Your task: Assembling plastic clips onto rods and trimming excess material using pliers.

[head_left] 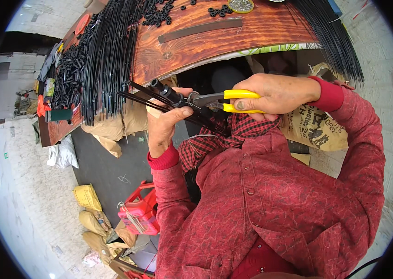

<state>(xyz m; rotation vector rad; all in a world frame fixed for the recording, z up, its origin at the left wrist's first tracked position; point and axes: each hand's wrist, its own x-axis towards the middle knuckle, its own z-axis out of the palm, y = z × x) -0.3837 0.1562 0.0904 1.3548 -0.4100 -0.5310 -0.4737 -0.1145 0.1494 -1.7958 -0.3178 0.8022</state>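
Note:
My left hand [165,122] is closed around a bundle of thin black rods [136,98] with a black plastic tube fitting [167,93] among them. Its thumb presses against the fitting's lower end. In my right hand [278,95] are pliers with yellow handles [242,94], the fingers wrapped round the grips. The pliers' jaws reach the fitting beside my left thumb, where a small metal wire or ring shows. Whether the jaws grip it I cannot tell. Below, the rods run down over a red-and-black checked cloth [247,128] on my lap.
A wooden table [196,49] stands in front, bearing a metal strip [201,30], loose black rings [157,14] and a dish of small metal pieces [240,4]. Black rods [108,60] overhang its edge at left, more [331,37] at right. A red plastic chair [140,211] stands lower left.

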